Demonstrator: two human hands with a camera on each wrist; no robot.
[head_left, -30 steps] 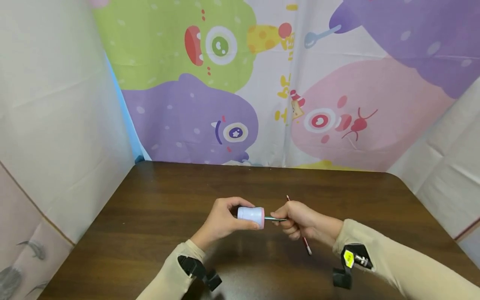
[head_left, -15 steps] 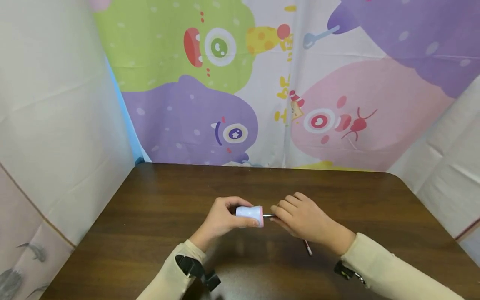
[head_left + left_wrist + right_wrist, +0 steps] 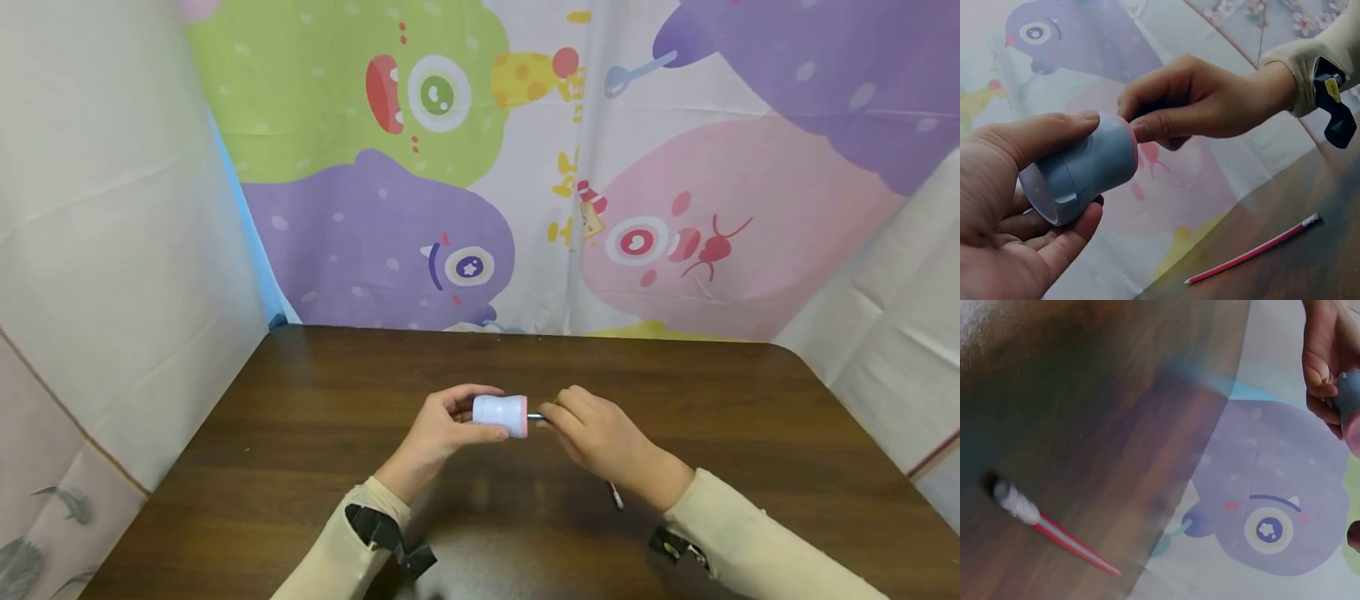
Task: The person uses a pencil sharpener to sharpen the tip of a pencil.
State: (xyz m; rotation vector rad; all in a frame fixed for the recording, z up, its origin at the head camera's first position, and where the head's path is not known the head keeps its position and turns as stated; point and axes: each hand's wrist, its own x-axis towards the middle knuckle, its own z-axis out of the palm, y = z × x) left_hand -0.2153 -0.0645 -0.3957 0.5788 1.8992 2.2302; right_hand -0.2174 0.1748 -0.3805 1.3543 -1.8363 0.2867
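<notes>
My left hand [image 3: 438, 429] grips a small waisted pale-blue cylinder with a pink rim, which looks like a pencil sharpener [image 3: 498, 416]. It lies sideways above the table, pink end to the right. From that end juts a thin shiny dark rod [image 3: 535, 416], pinched by the fingers of my right hand [image 3: 607, 437]. Whether the rod is a pencil or a crank I cannot tell, as the hand hides its far part. In the left wrist view, the other end of the sharpener [image 3: 1094, 165] shows a pale round face. A red pencil [image 3: 1254, 249] lies on the table.
The dark wooden table [image 3: 337, 392] spreads around both hands. A curtain with cartoon figures [image 3: 375, 242] hangs behind its far edge, and pale cloth [image 3: 112, 208] hangs at the left side.
My right hand has turned at the wrist from palm-side showing to back-of-hand up, still pinching the rod. Both hands and the sharpener have risen slightly in view. The pencil has stayed put.
</notes>
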